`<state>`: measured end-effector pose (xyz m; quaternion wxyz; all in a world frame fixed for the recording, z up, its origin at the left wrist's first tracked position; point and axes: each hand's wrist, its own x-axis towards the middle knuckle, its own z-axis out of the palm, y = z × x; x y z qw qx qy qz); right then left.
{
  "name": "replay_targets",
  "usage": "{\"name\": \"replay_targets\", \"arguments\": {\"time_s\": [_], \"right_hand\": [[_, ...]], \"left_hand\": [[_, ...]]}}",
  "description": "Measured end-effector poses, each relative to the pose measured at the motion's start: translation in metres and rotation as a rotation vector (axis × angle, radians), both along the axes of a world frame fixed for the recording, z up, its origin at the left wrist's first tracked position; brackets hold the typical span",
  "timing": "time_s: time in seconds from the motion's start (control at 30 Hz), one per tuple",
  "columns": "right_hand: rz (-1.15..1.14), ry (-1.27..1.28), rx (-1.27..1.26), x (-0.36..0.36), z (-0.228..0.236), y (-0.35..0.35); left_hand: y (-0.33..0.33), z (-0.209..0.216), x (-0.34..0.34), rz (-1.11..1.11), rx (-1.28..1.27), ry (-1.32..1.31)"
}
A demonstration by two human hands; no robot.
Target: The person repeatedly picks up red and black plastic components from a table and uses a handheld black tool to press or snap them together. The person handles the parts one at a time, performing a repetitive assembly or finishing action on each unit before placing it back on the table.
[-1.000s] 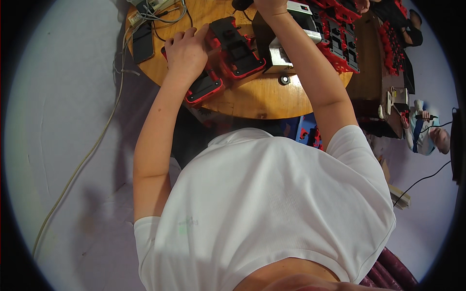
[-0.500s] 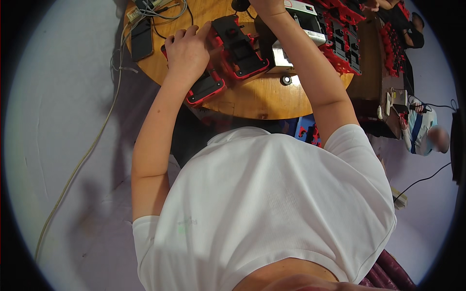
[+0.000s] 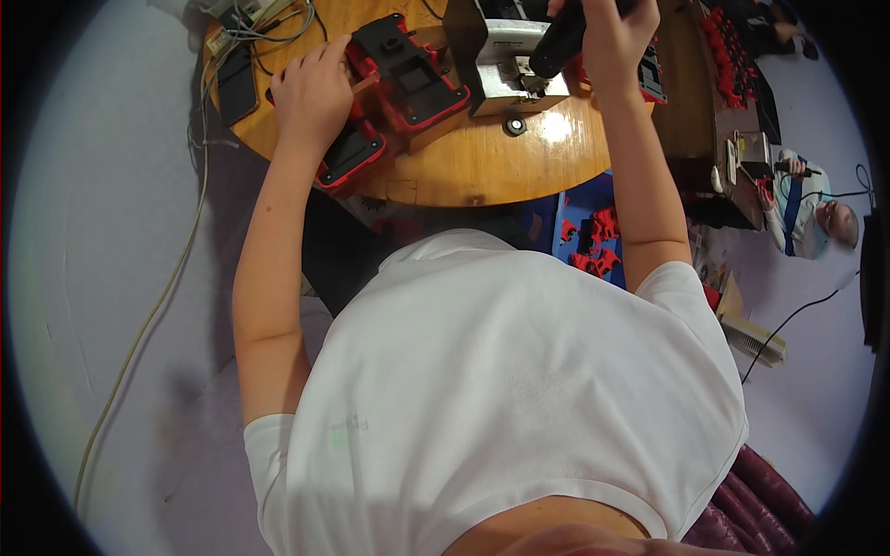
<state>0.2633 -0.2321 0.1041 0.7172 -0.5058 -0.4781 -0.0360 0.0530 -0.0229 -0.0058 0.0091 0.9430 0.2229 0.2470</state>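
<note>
Looking straight down at a round wooden counter (image 3: pixel 445 176), and the whole view has slid a bit left since half a second ago, so more of the blue bin (image 3: pixel 559 224) below its edge shows, red pieces (image 3: pixel 603 224) inside. Up top sits the silver-and-black metal box (image 3: pixel 501 82), and its front is in plain sight now; the right forearm was crossing it before. To its left lie two red-and-black casings: the full one (image 3: pixel 408 69) stays put next to the box, the other (image 3: pixel 357 155) is partly covered by the left hand (image 3: pixel 315 93). That hand hasn't budged from there — fingers slightly apart over the casing, can't tell if they're actually gripping. Big change is the right hand (image 3: pixel 619 37): it was at the top edge, now it's right of the box, fingers wrapped round a black tool (image 3: pixel 559 44) slanting down to the box's front — can't tell if the tip touches. Dark phone (image 3: pixel 237 88) lies over by the cables, and a tiny round piece (image 3: pixel 514 126) sits just in front of the box.
</note>
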Motion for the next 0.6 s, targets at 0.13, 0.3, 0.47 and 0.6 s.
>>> {"name": "replay_targets", "arguments": {"time_s": [0.13,0.3,0.47,0.6], "right_hand": [[-0.092,-0.004,0.052,-0.002,-0.026,-0.016],[-0.113,-0.021,0.043,-0.007,-0.036,-0.020],[-0.095,0.100,-0.045,0.000,-0.031,-0.010],[-0.022,0.185,-0.072,-0.013,0.011,0.000]], "left_hand": [[-0.002,0.001,0.002,-0.004,-0.012,0.009],[0.000,0.001,0.001,-0.012,-0.011,0.007],[-0.001,0.000,0.001,-0.007,-0.010,-0.011],[-0.001,0.001,-0.001,-0.006,-0.003,-0.022]]}}
